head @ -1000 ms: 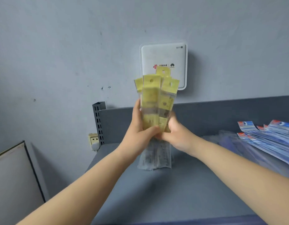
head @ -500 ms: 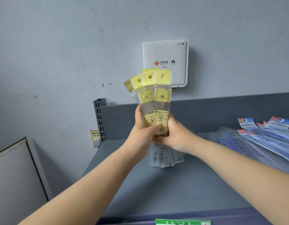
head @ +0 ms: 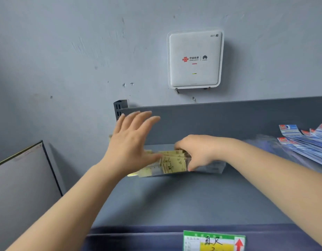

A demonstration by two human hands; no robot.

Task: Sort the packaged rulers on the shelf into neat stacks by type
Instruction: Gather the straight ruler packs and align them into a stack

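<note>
A bundle of clear-packaged rulers with yellow header cards (head: 172, 164) lies flat on the grey shelf (head: 183, 200), lengthwise left to right near the back panel. My right hand (head: 198, 151) rests on top of the bundle, fingers curled over its right part. Just left of the bundle my left hand (head: 131, 140) is lifted with fingers spread, its palm beside the yellow ends, holding nothing. A second heap of rulers in blue-and-red packaging (head: 305, 142) lies fanned out at the shelf's right end.
A white WiFi router (head: 194, 58) hangs on the wall above the shelf. The shelf's grey back panel (head: 229, 120) stands behind the rulers. A green-and-yellow price label (head: 213, 241) is stuck on the shelf's front edge. A framed board (head: 21, 187) leans at lower left.
The yellow bundle, held upright in both hands before, now lies flat on the shelf. My left hand has let go and opened; my right hand stays on the bundle.
</note>
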